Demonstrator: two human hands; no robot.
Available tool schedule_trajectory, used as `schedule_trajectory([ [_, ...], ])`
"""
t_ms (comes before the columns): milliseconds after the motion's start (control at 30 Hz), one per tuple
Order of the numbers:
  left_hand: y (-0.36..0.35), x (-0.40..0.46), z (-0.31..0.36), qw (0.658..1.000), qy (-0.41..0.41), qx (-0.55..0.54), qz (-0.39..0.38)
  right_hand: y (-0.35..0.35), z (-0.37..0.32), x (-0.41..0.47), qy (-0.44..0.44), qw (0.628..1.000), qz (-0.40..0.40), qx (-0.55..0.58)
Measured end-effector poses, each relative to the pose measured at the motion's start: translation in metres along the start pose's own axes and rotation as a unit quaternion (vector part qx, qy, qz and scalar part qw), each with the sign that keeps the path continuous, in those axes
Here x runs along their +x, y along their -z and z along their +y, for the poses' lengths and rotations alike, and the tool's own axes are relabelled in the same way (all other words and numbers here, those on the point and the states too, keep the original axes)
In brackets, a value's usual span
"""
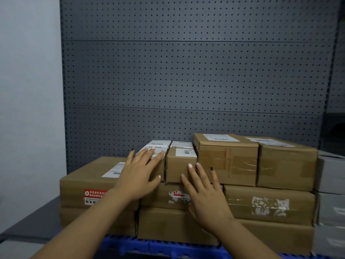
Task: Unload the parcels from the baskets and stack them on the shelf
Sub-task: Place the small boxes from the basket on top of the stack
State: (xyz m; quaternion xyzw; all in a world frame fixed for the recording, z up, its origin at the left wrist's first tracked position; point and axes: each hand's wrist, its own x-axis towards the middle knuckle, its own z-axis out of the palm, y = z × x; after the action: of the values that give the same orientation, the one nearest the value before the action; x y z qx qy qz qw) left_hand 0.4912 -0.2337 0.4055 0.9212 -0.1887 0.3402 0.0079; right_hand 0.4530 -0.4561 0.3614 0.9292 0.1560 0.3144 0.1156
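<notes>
- Both hands reach forward with fingers straight and spread, grasping nothing.
- Left hand (139, 172) lies flat against a small box (155, 156) with white labels on its top, fingertips over the labels.
- Right hand (203, 193) presses its fingertips on the front of a second small box (180, 165), just beside the first.
- These two small boxes sit on top of the stacked cardboard parcels (268, 204) on the grey shelf (37, 219), in front of a perforated back panel (186, 71).
- Two larger taped boxes (227, 161) stand to the right on the same layer.
- Grey cartons (330, 187) at the far right edge look blurred.
- Something blue, perhaps a basket rim (149, 245), shows below the stack.
</notes>
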Motion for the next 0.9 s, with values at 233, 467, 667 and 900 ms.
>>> schedule_trajectory([
  [233,0.006,-0.017,0.011,1.000,-0.023,-0.006,0.014,0.020,-0.013,-0.001,-0.013,0.997,-0.062,-0.049],
  [467,0.016,-0.037,0.022,1.000,-0.004,-0.006,-0.027,0.035,-0.016,0.002,-0.009,0.994,-0.087,-0.064],
  [667,0.032,-0.065,0.042,0.998,-0.025,-0.033,-0.042,0.049,-0.010,-0.035,0.023,0.997,-0.069,-0.025],
  [900,0.017,-0.113,0.090,0.990,-0.112,-0.070,-0.055,0.036,0.016,-0.145,0.043,0.998,-0.038,-0.007],
])
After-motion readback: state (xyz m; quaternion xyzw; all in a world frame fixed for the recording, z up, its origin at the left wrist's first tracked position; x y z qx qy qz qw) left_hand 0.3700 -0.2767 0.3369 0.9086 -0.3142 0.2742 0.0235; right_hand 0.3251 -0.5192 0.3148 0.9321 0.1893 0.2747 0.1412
